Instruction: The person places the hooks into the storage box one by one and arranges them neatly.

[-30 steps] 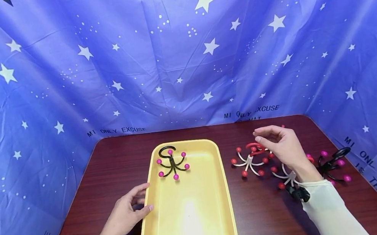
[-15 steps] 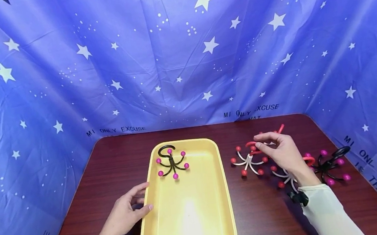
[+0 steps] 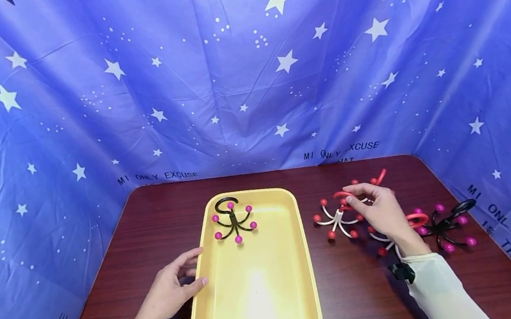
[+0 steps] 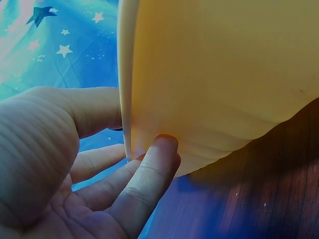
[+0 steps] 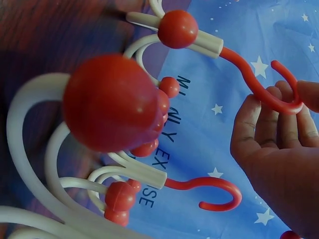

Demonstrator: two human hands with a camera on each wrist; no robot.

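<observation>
My left hand (image 3: 166, 291) holds the left side of a yellow tray (image 3: 312, 278), thumb at the rim; the left wrist view shows fingers against the tray's outer wall (image 4: 214, 74). Inside the tray, near its far left corner, lies a black claw-shaped hook rack (image 3: 234, 225) with pink balls on its arms. To the right of the tray my right hand (image 3: 380, 211) pinches the red hook of a white hook rack (image 3: 338, 217) with red ball tips. In the right wrist view, fingers and thumb meet round that red hook (image 5: 271, 102), while the white arms hang below the stem.
Another white rack's red hook (image 3: 381, 176) shows behind the right hand. One more white rack (image 3: 388, 245), partly under the wrist, has a red hook (image 3: 417, 220). A black rack with pink balls (image 3: 445, 225) lies at the right. Starry blue cloth (image 3: 228, 79) surrounds the table.
My right hand has come down from above the white rack, and its fingertips have closed on the red hook. The left hand and the tray have stayed put.
</observation>
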